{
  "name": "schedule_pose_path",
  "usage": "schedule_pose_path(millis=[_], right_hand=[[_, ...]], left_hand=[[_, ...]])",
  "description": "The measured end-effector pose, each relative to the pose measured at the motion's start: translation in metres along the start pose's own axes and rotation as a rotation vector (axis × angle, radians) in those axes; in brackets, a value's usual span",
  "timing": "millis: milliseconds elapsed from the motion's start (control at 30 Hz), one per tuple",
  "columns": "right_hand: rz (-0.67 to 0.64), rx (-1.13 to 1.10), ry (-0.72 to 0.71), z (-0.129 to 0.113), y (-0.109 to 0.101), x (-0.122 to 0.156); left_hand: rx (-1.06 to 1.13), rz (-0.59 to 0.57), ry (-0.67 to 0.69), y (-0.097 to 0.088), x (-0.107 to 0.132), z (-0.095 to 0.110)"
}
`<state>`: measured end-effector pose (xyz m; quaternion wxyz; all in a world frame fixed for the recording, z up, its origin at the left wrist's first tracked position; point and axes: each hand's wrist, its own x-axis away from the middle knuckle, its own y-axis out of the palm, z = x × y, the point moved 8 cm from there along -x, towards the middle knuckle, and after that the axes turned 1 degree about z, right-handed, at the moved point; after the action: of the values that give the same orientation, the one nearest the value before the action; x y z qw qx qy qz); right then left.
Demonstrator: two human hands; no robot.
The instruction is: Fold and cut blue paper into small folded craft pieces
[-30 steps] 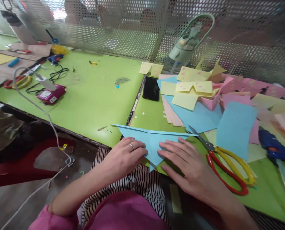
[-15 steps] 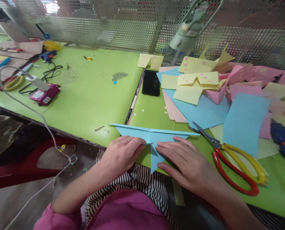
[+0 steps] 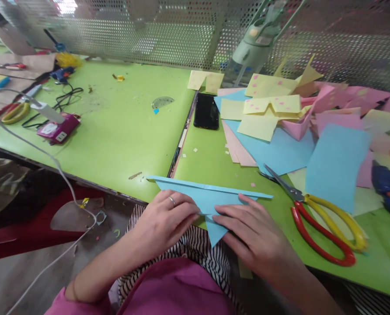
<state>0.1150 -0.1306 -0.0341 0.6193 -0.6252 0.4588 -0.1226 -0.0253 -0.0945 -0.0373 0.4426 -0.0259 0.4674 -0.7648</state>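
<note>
Green tabletop [image 3: 126, 131] carries folded blue paper [image 3: 193, 190] at its near edge, probably light, easily creased, best held along folds; left hand [image 3: 173, 216] bunches fingers against it (whether pinching, one cannot tell), right hand [image 3: 257, 232] rests on it, fingers apart.

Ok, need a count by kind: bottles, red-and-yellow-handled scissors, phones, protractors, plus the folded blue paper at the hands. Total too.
Bottles: 2
Red-and-yellow-handled scissors: 2
Phone: 1
Protractor: 1
Folded blue paper at the hands: 1
Total: 7
</note>
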Motion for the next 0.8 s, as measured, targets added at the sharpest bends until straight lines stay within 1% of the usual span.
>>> schedule_pose_path(millis=[33,100,167,233,333,467,567,667,800], right_hand=[[0.003,-0.020,0.018,0.002,-0.001,0.000],[-0.015,-0.044,0.077,0.008,-0.001,0.001],[-0.040,-0.053,0.144,0.013,-0.001,0.001],[-0.056,-0.057,0.175,0.015,-0.001,0.001],[-0.041,-0.082,0.193,0.016,-0.003,0.002],[-0.005,-0.120,0.262,0.021,-0.003,0.006],[0.006,-0.108,0.316,0.024,-0.002,0.006],[-0.003,-0.073,0.361,0.026,0.001,0.005],[0.016,-0.023,0.368,0.025,0.003,0.003]], left_hand=[[-0.005,-0.004,-0.013,0.000,0.001,-0.001],[-0.026,-0.046,-0.024,0.002,0.003,-0.003],[-0.056,-0.109,-0.013,0.004,0.005,-0.002],[-0.074,-0.134,0.003,0.003,0.007,-0.001],[-0.028,-0.084,0.013,-0.001,0.007,-0.001],[-0.006,-0.034,-0.024,-0.002,0.006,-0.003],[-0.052,-0.025,-0.075,0.000,0.004,-0.004],[-0.127,-0.019,-0.091,0.001,0.002,-0.002],[-0.236,-0.011,-0.128,0.005,-0.001,-0.004]])
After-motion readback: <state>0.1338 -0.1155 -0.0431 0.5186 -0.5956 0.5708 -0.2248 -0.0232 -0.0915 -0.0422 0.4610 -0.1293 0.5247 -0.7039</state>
